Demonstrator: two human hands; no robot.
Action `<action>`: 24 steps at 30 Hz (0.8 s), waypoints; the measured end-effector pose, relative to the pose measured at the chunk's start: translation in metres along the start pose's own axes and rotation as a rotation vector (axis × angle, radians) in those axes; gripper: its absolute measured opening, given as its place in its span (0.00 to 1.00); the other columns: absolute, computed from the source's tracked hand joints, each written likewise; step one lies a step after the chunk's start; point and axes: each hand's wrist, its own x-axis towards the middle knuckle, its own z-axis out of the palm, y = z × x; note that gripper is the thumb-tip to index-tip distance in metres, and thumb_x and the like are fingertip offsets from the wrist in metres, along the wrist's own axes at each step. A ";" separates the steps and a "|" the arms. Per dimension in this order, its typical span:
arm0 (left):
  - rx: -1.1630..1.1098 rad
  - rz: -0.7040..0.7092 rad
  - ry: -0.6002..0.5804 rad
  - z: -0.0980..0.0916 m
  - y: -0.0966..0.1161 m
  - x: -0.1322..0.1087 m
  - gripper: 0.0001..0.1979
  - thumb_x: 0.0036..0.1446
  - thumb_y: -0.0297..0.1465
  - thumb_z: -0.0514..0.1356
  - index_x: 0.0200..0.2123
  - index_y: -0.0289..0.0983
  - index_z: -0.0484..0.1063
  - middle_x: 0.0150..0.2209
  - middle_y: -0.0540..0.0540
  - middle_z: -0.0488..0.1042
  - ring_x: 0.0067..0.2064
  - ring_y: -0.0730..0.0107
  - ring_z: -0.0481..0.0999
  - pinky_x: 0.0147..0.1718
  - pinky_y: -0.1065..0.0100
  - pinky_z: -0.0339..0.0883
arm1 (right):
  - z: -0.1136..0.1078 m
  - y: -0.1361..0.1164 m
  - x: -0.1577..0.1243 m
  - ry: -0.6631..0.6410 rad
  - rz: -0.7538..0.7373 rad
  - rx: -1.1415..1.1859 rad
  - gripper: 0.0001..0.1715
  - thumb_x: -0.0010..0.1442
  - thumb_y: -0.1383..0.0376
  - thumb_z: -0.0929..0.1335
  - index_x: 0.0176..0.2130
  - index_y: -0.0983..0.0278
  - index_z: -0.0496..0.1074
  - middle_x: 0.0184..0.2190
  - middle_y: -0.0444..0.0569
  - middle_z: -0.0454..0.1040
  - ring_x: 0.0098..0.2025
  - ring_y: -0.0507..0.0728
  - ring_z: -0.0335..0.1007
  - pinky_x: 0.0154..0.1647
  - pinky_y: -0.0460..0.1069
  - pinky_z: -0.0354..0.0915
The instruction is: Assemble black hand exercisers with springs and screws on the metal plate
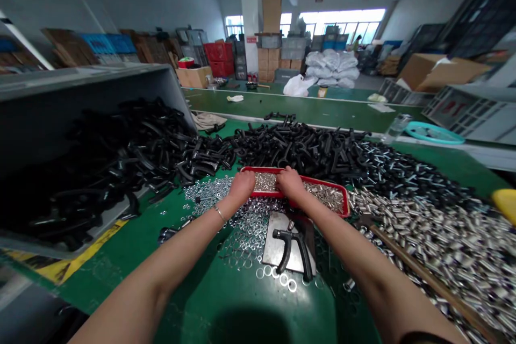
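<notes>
Currently, in the head view, the left hand curls over the left end of a red tray, while the right hand bends over its middle, fingers down toward the small metal parts; whether either pinches anything, I cannot tell. The tray lies just beyond a metal plate (a black twin-handled assembly rests across it), with loose washers nearby, silver sleeves rightward and black handles heaped behind.
</notes>
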 end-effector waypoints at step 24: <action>-0.794 0.218 -0.137 -0.008 0.064 -0.091 0.05 0.65 0.31 0.58 0.39 0.39 0.73 0.39 0.48 0.77 0.42 0.66 0.76 0.46 0.63 0.68 | -0.006 0.001 -0.087 0.271 0.185 0.643 0.06 0.65 0.64 0.64 0.37 0.63 0.69 0.35 0.47 0.76 0.38 0.56 0.71 0.42 0.50 0.65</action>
